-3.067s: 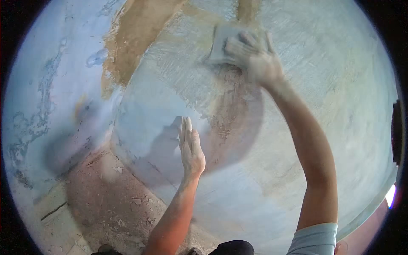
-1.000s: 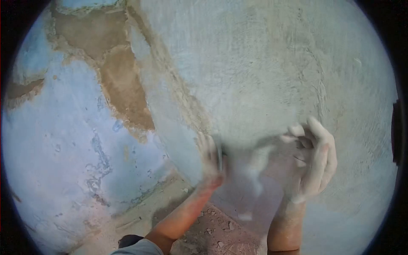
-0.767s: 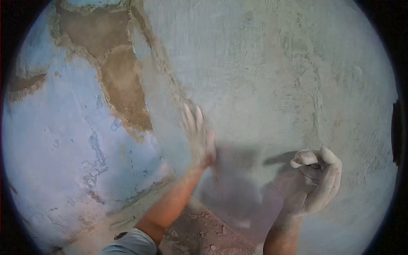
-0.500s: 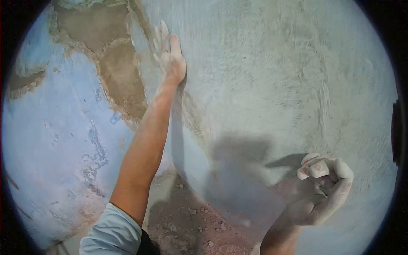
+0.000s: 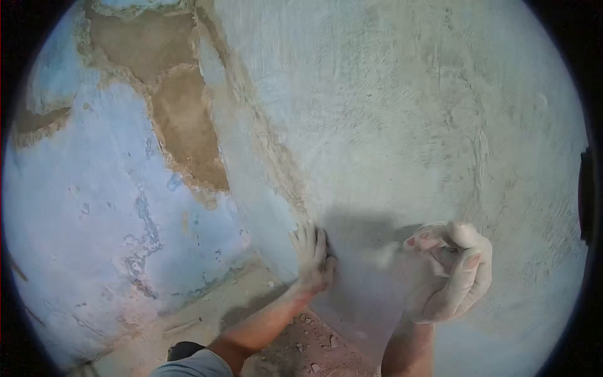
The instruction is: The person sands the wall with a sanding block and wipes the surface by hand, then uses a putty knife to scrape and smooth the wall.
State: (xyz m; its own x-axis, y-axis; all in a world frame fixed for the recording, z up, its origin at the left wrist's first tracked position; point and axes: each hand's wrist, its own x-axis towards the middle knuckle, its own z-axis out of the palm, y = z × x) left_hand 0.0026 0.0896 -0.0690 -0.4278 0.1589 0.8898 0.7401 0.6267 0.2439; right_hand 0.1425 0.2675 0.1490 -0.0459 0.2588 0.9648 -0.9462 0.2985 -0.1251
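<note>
My left hand lies with its fingers stretched out against the pale plastered wall, low down near the strip of rough, broken plaster. Its palm side faces the wall, and white dust covers the fingers. My right hand, coated in white powder, is raised in front of the same wall with its fingers curled in and the thumb folded towards them. Whatever lies inside the curled fingers is hidden. A faint whitish haze shows beside it.
On the left, a blue wall has peeling paint and a bare brown patch. The two walls meet in a corner above a dusty floor. Several plaster crumbs and reddish debris lie there.
My left hand has come down from high on the wall to low near the corner. My right hand has shifted slightly left and its fingers have turned and curled further in.
</note>
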